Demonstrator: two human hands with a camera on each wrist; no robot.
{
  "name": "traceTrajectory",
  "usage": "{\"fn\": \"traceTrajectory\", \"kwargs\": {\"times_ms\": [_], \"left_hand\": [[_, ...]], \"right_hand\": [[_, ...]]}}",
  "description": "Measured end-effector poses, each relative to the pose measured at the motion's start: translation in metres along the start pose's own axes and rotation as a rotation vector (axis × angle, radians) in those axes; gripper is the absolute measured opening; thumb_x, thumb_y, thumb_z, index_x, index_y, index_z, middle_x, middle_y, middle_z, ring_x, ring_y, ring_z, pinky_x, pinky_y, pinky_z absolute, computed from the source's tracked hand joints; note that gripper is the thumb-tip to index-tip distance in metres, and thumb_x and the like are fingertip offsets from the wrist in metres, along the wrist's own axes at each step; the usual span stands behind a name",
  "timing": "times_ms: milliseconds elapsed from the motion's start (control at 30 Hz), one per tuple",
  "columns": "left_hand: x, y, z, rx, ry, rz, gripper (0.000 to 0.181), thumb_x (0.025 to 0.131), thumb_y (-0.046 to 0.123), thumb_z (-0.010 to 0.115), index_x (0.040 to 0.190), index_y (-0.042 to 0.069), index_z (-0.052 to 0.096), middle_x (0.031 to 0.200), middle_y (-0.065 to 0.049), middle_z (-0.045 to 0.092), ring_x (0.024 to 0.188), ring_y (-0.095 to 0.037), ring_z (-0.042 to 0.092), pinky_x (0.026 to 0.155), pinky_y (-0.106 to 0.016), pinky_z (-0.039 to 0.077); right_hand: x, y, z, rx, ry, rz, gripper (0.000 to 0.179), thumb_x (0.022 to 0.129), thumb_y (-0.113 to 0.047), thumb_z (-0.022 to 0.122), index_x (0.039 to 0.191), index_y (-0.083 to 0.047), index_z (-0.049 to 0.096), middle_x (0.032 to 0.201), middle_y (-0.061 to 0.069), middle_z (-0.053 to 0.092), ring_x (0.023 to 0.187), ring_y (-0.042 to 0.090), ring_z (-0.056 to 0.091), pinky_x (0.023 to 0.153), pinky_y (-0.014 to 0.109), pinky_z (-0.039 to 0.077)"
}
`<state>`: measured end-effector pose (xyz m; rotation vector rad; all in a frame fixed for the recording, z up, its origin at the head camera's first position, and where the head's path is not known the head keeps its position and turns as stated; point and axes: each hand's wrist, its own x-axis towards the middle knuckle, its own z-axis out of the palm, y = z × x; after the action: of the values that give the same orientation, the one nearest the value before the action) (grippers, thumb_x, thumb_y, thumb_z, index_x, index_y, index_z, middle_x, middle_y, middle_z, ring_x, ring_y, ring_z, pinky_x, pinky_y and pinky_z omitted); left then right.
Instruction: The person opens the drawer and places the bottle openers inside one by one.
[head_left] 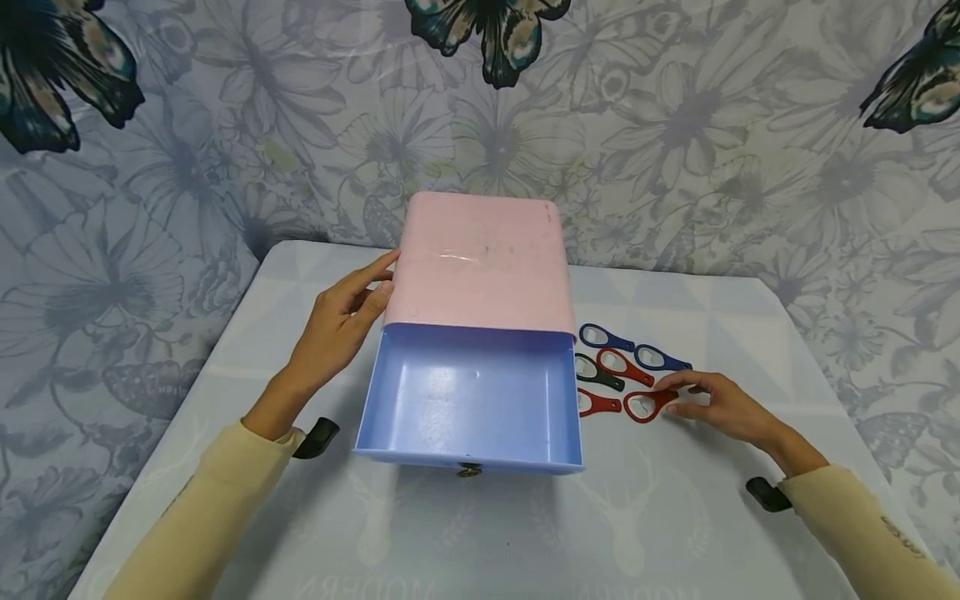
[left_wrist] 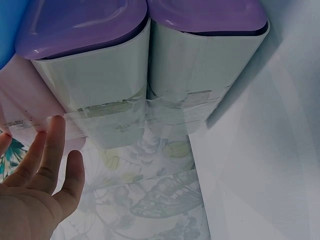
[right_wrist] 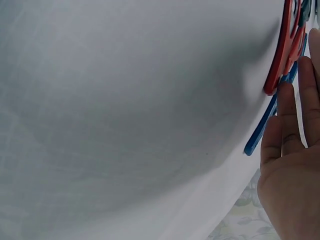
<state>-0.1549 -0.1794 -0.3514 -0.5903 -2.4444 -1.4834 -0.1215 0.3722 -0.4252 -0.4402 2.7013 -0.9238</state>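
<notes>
A pink plastic drawer box (head_left: 480,262) stands on the table with its blue drawer (head_left: 465,392) pulled out; nothing lies inside. With straight, spread fingers, my left hand (head_left: 337,325) rests against the box's left side. In the left wrist view the left hand (left_wrist: 47,175) is beside the pale, purple-fronted units (left_wrist: 95,75) taped under it. Right of the drawer lie several small red, blue and green ring-headed pieces with short handles, like magnifying glasses. My right hand (head_left: 731,408) reaches a red magnifying glass (head_left: 643,406), thumb and index finger beside its handle; its fingers look straight.
The white table (head_left: 495,525) runs back to a flower-patterned wall covering (head_left: 697,167). A blue magnifying glass (head_left: 660,358) lies just behind the right hand, and a green one (head_left: 603,375) lies close to the drawer. A small brass-coloured knob (head_left: 469,471) sticks out of the drawer's front.
</notes>
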Motion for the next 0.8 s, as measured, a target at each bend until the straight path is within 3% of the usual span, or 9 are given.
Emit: {"fn": "traceTrajectory", "kwargs": {"times_ms": [367,600,800], "left_hand": [[-0.0003,0.001,-0.0004,-0.002,-0.01,-0.021,0.047,0.107,0.029,0.049,0.151,0.041,0.041,0.137,-0.006,0.061,0.094,-0.02,0.068,0.066,-0.03,0.041],[-0.0007,0.0007,-0.0006,-0.002,-0.008,-0.014,0.047,0.107,0.028,0.05,0.152,0.039,0.042,0.137,-0.007,0.061,0.091,-0.016,0.068,0.064,-0.029,0.041],[-0.0004,0.0001,-0.0002,-0.004,-0.007,-0.009,0.047,0.107,0.028,0.049,0.152,0.039,0.042,0.137,-0.007,0.061,0.091,-0.011,0.067,0.064,-0.029,0.041]], "right_hand": [[0.0005,0.003,0.0048,-0.069,0.048,0.004,0.031,0.089,-0.022,0.078,0.119,-0.022,0.072,0.124,0.004,0.068,0.114,0.005,0.051,0.094,0.028,0.042],[0.0027,0.0037,0.0093,-0.134,0.048,0.019,0.031,0.086,-0.019,0.08,0.116,-0.022,0.073,0.122,0.006,0.068,0.115,0.021,0.053,0.094,0.034,0.046],[0.0016,0.0015,0.0103,-0.123,0.063,-0.053,0.029,0.084,-0.015,0.081,0.112,-0.021,0.074,0.113,0.002,0.071,0.105,0.013,0.055,0.087,0.027,0.045]]}}
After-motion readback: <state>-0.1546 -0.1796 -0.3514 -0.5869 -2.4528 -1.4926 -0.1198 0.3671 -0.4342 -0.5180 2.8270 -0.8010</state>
